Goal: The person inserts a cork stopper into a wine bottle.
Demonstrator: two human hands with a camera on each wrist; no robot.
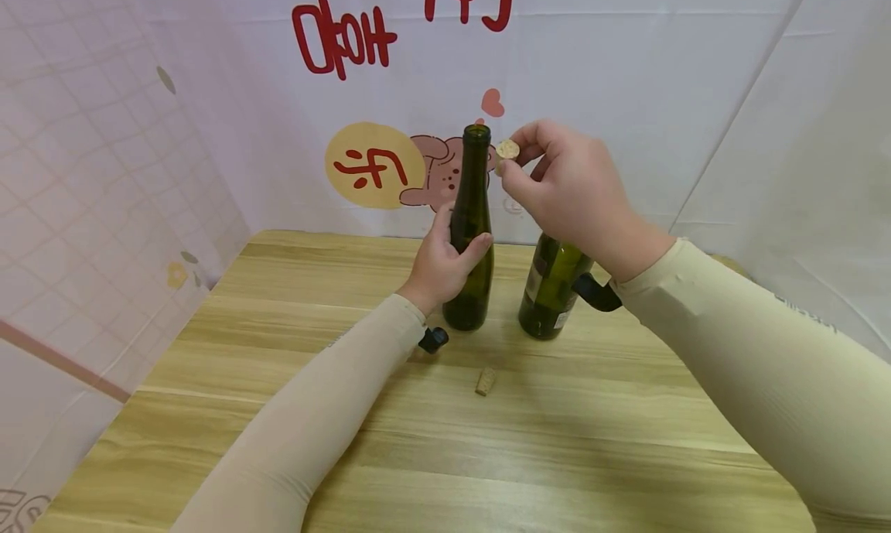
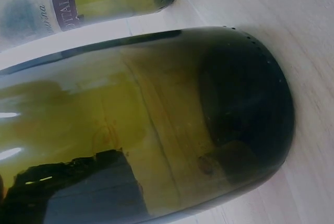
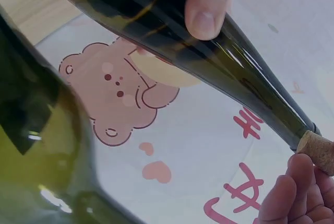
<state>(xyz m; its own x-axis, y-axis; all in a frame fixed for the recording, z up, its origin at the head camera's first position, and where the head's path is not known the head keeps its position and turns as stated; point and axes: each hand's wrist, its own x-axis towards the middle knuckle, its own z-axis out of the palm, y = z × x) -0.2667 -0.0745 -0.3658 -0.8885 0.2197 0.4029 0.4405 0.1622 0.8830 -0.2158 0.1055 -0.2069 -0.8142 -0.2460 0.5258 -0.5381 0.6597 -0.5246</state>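
My left hand [image 1: 445, 262] grips a dark green wine bottle [image 1: 475, 200] around its middle, thumb across the front. The bottle stands upright on the table, its mouth uncovered in the head view; its base [image 2: 245, 109] fills much of the left wrist view. Between thumb and fingertips my right hand [image 1: 574, 185] pinches a cork [image 1: 507, 149], held just right of the bottle's neck. In the right wrist view that cork [image 3: 315, 151] overlaps the bottle's mouth. A second cork [image 1: 485, 381] lies on the table in front of the bottle.
A second green wine bottle [image 1: 550, 293], with a label, stands to the right, partly hidden beneath my right hand and wrist. Behind the wooden table [image 1: 278, 347] hangs a white cloth [image 1: 612, 69] printed with red characters and a cartoon bear.
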